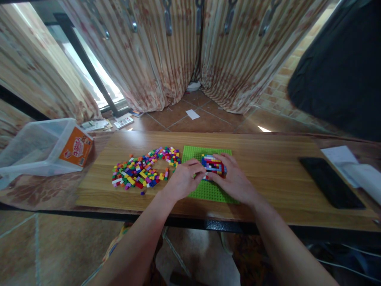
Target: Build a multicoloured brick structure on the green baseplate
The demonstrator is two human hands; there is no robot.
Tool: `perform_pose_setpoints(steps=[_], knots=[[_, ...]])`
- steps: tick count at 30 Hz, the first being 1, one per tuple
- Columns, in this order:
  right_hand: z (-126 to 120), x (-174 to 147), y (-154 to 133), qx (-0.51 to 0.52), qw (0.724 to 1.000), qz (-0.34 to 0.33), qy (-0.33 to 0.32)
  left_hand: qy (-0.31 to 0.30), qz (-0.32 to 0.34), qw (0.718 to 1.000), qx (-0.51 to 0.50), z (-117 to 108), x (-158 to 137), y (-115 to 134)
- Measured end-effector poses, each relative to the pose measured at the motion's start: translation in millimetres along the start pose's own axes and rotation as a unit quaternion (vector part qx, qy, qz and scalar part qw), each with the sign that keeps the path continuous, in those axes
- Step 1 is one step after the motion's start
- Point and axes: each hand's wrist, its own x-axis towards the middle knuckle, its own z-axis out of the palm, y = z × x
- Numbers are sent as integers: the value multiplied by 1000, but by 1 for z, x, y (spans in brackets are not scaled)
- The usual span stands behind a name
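On a green studded baseplate sits a low build of toy bricks in rows of blue, red, white and yellow. My right hand is wrapped round its right side, fingers at the far edge and thumb at the near edge. At the build's near left corner, my left hand is closed in a pinch. Whatever lies between those fingertips is too small and covered to make out. Left of the baseplate spreads a pile of loose toy bricks in many colours.
A clear plastic bin with an orange label lies at the left end of the wooden table board. Toward the right end are a black flat object and white papers. Curtains hang beyond the table.
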Motion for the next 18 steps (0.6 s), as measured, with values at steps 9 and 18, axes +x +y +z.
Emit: perform_pose_setpoints(steps=[9, 18], knots=[[-1, 1, 3, 21, 1000, -15, 1, 0, -52, 998, -32, 1, 1, 2], [1, 2, 4, 27, 1000, -11, 9, 8, -68, 997, -42, 1, 0, 2]])
